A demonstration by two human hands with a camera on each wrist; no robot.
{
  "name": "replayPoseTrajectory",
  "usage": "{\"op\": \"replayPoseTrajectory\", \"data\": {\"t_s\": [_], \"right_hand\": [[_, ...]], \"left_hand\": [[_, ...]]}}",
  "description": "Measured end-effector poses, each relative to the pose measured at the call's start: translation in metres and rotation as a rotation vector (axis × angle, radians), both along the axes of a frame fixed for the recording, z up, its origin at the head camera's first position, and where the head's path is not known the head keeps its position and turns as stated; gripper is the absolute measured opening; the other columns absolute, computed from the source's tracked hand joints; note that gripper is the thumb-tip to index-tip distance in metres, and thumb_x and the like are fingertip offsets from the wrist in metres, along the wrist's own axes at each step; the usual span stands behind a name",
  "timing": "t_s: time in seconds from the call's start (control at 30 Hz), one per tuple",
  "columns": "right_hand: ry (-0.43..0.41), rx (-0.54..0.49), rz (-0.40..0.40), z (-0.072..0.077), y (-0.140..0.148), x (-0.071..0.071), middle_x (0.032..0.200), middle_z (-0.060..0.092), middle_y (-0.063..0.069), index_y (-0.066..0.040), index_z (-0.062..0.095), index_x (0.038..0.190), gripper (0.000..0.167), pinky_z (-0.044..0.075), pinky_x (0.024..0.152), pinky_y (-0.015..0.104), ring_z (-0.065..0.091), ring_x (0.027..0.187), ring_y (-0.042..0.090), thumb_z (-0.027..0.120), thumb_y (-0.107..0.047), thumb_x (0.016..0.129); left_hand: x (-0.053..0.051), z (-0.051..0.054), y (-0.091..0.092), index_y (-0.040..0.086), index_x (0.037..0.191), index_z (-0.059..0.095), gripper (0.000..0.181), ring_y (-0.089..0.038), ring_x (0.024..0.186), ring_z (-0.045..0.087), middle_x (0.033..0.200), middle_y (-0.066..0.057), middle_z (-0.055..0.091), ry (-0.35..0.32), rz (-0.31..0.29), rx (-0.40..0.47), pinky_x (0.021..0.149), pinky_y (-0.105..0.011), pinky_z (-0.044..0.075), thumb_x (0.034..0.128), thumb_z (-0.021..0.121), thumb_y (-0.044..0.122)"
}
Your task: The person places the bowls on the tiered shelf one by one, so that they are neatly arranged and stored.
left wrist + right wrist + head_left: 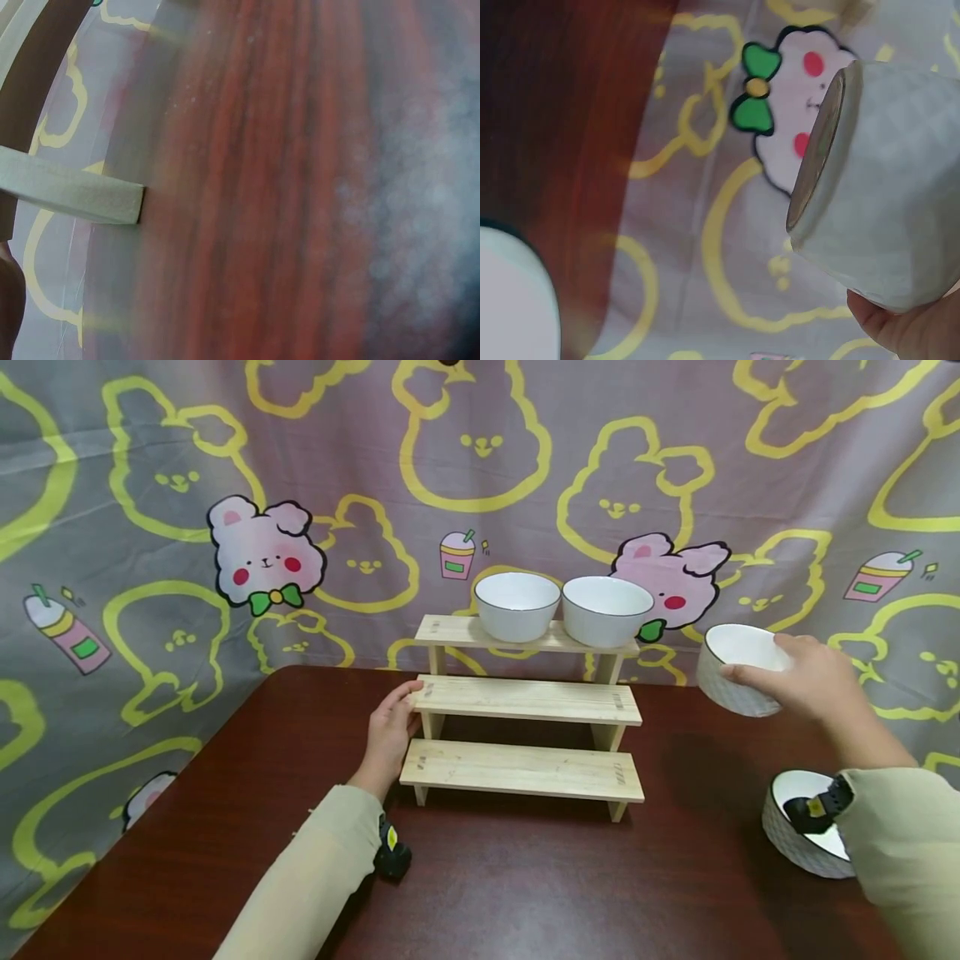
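Note:
In the head view my right hand grips a white bowl by its rim, thumb across the near side, in the air right of a three-step wooden shelf. The right wrist view shows this bowl's textured side and unglazed foot. My left hand holds the left end of the shelf's middle board; its fingers go partly out of sight behind the board. Two white bowls with dark rims, a left one and a right one, stand side by side on the top board.
Another white bowl stands on the dark red-brown table at the right, partly hidden by the right forearm and its wrist camera. A patterned cloth hangs behind the table.

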State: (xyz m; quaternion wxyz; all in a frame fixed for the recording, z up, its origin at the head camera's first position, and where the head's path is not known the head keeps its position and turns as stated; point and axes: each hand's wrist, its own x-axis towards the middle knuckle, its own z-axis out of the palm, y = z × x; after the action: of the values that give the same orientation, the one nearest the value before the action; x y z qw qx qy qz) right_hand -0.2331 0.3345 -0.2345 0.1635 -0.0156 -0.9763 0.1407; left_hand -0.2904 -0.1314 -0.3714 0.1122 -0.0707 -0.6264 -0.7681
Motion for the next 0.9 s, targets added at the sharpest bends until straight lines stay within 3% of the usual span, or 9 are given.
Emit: {"op": "replayPoseTrajectory", "data": {"t_s": [0.2, 0.43, 0.9], "right_hand": [[0.013, 0.016, 0.049, 0.013, -0.014, 0.008, 0.124, 0.039, 0.036, 0.015, 0.038, 0.131, 0.087, 0.031, 0.080, 0.060, 0.036, 0.105, 0.054, 0.056, -0.054, 0.081], [0.024, -0.041, 0.099, 0.024, -0.031, 0.019, 0.131, 0.040, 0.034, 0.009, 0.042, 0.132, 0.082, 0.030, 0.082, 0.058, 0.034, 0.113, 0.053, 0.060, -0.050, 0.079], [0.027, -0.113, 0.217, 0.036, -0.068, 0.031, 0.130, 0.048, 0.026, 0.000, 0.045, 0.134, 0.076, 0.032, 0.079, 0.047, 0.042, 0.109, 0.043, 0.070, -0.040, 0.074]], "left_hand": [[0.000, 0.000, 0.000, 0.001, 0.125, 0.053, 0.034, -0.007, 0.100, 0.056, 0.136, -0.007, 0.048, 0.009, 0.006, -0.003, 0.082, -0.021, 0.044, 0.0974, 0.036, 0.011], [0.000, 0.000, 0.000, 0.000, 0.125, 0.053, 0.035, -0.007, 0.101, 0.056, 0.136, -0.007, 0.048, 0.009, 0.004, 0.002, 0.083, -0.021, 0.044, 0.0974, 0.036, 0.011], [-0.001, 0.000, 0.001, -0.002, 0.126, 0.051, 0.035, -0.003, 0.096, 0.057, 0.135, -0.008, 0.048, -0.005, 0.006, 0.014, 0.082, -0.020, 0.044, 0.0978, 0.036, 0.011]]}}
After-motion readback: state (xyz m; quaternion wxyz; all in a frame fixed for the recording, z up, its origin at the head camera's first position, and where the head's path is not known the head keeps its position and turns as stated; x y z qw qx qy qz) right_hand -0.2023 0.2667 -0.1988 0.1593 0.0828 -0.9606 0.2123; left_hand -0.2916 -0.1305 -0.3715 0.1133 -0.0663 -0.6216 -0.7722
